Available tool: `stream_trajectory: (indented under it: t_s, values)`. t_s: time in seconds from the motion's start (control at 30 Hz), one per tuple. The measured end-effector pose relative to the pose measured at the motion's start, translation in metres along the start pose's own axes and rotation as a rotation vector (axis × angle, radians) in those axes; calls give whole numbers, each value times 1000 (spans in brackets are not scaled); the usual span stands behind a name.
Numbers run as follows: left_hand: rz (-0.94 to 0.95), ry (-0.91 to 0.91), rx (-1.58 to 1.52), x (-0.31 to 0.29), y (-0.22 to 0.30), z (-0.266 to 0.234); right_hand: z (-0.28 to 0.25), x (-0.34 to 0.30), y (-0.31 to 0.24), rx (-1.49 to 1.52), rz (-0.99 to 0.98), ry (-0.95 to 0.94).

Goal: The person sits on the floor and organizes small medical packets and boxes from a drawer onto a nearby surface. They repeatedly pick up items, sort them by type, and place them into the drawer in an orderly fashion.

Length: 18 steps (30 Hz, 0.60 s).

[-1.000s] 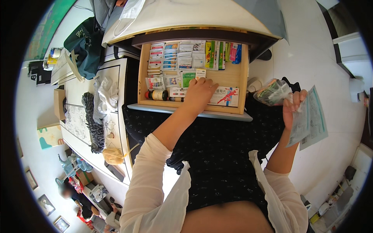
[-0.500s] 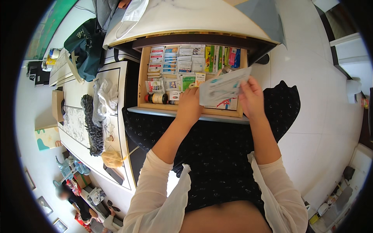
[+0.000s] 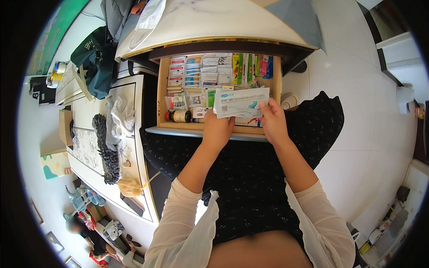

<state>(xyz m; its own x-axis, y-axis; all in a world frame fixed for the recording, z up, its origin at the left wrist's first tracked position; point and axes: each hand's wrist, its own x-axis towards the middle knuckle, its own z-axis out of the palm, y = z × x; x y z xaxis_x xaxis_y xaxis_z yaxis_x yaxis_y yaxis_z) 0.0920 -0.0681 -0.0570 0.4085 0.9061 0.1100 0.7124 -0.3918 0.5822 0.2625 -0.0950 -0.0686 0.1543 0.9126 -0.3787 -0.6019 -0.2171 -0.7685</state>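
Both my hands hold a flat white packet (image 3: 241, 102) with teal print over the front part of an open wooden drawer (image 3: 196, 125). My left hand (image 3: 217, 129) grips its lower left corner, while my right hand (image 3: 274, 121) pinches its right edge between thumb and fingers. Behind it in the drawer stand rows of small sachets (image 3: 192, 73), with yellow and green stick packets (image 3: 241, 69) to their right. A dark bottle (image 3: 181, 116) with a red cap lies at the front left. The packet hides part of the drawer's front right.
Above the drawer is a marble-patterned tabletop (image 3: 214, 20) with a white face mask (image 3: 149, 20). At left, a white cabinet carries a dark green bag (image 3: 94, 60), grey-white gloves (image 3: 121, 114) and a yellowish plastic bag (image 3: 129, 187). Another person (image 3: 96, 236) is far off, lower left.
My right hand has moved left and slightly down. The packet has swung from a slant to nearly level, its printed face now showing. My left hand has come onto its lower left corner.
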Motion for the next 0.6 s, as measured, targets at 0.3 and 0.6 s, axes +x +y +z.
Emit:
stream_trajectory:
  t_s: [0.3, 0.6]
  values:
    - [-4, -91, -50, 19, 1, 6, -92, -11, -75, 463, -246, -90]
    - [219, -91, 261, 71, 21, 64, -143, -33, -86, 715, -283, -37]
